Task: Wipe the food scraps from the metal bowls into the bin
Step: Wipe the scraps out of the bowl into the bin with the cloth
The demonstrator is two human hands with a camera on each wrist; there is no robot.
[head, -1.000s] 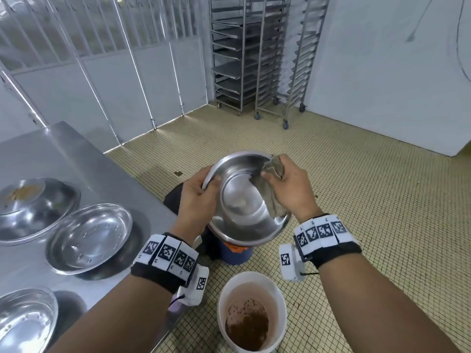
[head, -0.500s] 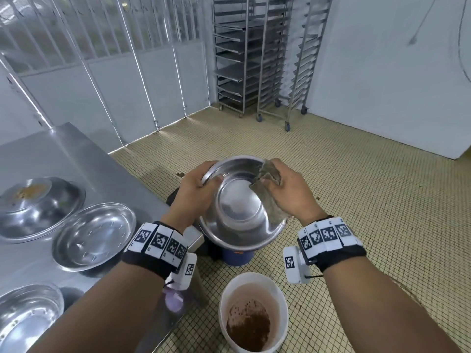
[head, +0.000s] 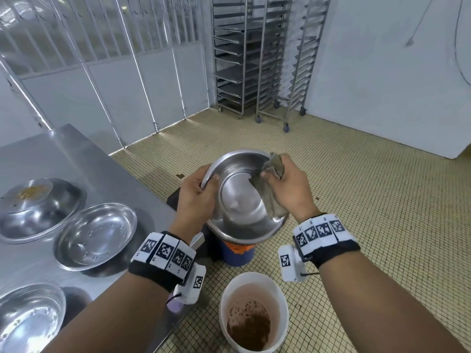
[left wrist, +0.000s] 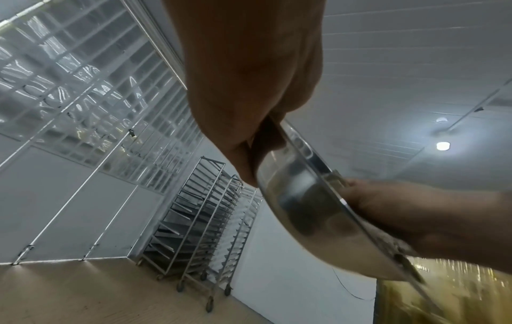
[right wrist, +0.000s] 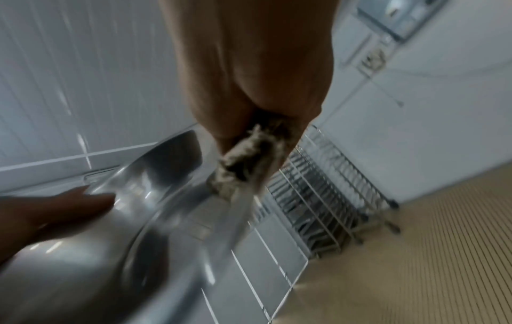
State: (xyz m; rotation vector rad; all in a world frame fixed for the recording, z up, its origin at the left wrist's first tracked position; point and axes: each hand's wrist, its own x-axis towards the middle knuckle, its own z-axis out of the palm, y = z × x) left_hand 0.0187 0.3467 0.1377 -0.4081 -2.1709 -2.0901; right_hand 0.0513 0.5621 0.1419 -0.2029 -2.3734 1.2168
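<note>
We stand beside the steel desk [head: 76,161], which fills the left of the head view over a tiled floor [head: 382,200]. Two wheeled tray racks [head: 257,54] stand at the far wall, right of a barred partition [head: 102,47].

Three bowls rest on the desk: a far one turned upside down [head: 38,210] with brown scraps on its base, a middle one upright [head: 95,235], and a near one [head: 28,319] cut by the frame's lower left edge.

The held metal bowl [head: 244,197] is in the air off the desk's right edge, tilted with its inside toward us. It hangs over a blue bin with an orange liner [head: 238,253]; most of that bin is hidden behind the bowl. Nearer to us on the floor stands a white bucket [head: 254,309] with brown residue at its bottom.

Our left hand [head: 196,197] takes the bowl's left rim — thumb inside, fingers curled behind the wall, a pinching grip confirmed in the left wrist view [left wrist: 249,87].

Our right hand [head: 288,189] is closed around a grey-brown cloth [head: 267,197], the grip bunching its top at the bowl's far right rim. The cloth's loose part lies against the bowl's right inner wall. The right wrist view is blurred, yet shows the cloth [right wrist: 249,162] emerging from the closed fingers.
</note>
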